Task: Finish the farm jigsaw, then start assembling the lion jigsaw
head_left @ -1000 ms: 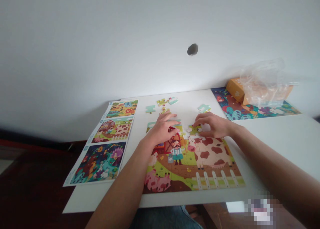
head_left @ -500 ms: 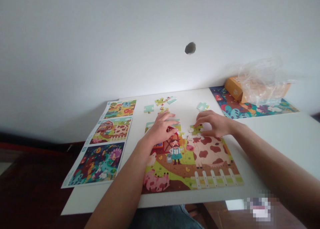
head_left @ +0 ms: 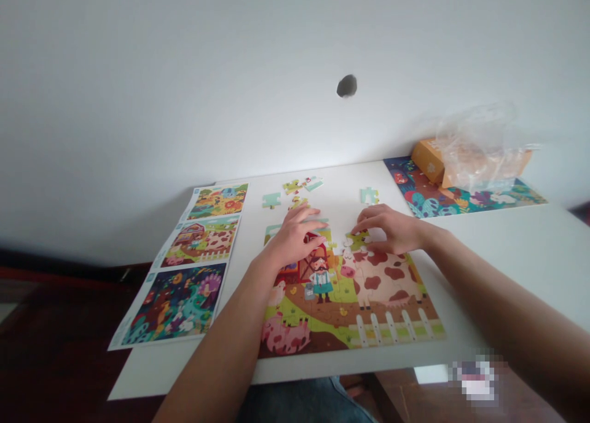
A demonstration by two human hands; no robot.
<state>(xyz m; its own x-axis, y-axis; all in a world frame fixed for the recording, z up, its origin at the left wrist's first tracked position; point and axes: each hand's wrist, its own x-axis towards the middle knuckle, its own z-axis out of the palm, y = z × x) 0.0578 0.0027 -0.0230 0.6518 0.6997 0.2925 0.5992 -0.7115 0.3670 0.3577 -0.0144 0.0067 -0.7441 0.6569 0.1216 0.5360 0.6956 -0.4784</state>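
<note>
A farm jigsaw puzzle (head_left: pixel 322 315) lies on the white table, with a cow, a farmer, a pig and a fence on it. My left hand (head_left: pixel 294 238) rests over its upper left part, on the barn, fingers spread. At the upper edge, just above the cow's head, my right hand (head_left: pixel 386 227) grips a green puzzle piece (head_left: pixel 357 241) between thumb and fingers. The piece meets the cow part of the puzzle; whether it is locked in I cannot tell. Behind my right hand lies a pale green loose piece (head_left: pixel 369 195).
More loose pieces (head_left: pixel 271 200) lie beyond my left hand. A sheet with three pictures (head_left: pixel 200 241) hangs slightly over the left table edge. At the back right, an orange box (head_left: pixel 428 162) and a clear plastic bag (head_left: pixel 479 152) sit on a dark forest puzzle (head_left: pixel 417 195). A wall rises behind.
The green piece in my right hand has turned slightly and sits closer against the cow's head. The loose piece behind that hand has also turned. My left hand stays in place; the view has shifted slightly.
</note>
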